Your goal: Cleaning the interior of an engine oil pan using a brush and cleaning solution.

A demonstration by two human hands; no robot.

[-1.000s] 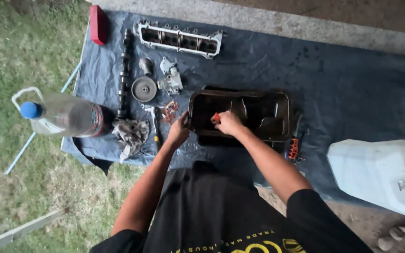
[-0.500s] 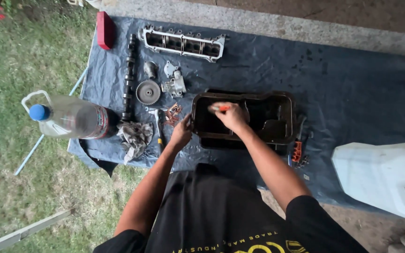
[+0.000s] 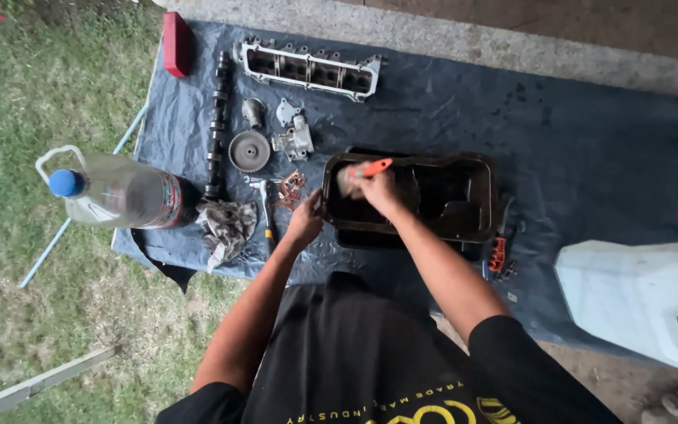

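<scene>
Right hand point(image 3: 377, 191) grips an orange-handled brush point(image 3: 362, 170) inside the black oil pan point(image 3: 464, 200) on the blue tarp point(image 3: 574, 149). Left hand point(image 3: 305, 221) clasps the pan's left rim. Brush lies roughly left-right, handle pointing right, bristles left. Risk: pan slips if the rim hold loosens, flicking grime onto nearby camshaft point(image 3: 217, 126).

The oil pan point(image 3: 425, 196) is a black, greasy, rectangular metal tray lying open side up on the dark tarp, near the middle of the scene — its long side runs left to right. The brush point(image 3: 359, 173) has an orange handle and pale bristles; it sits tilted over the pan's far left corner — bristles at the left, handle pointing right and far.
</scene>
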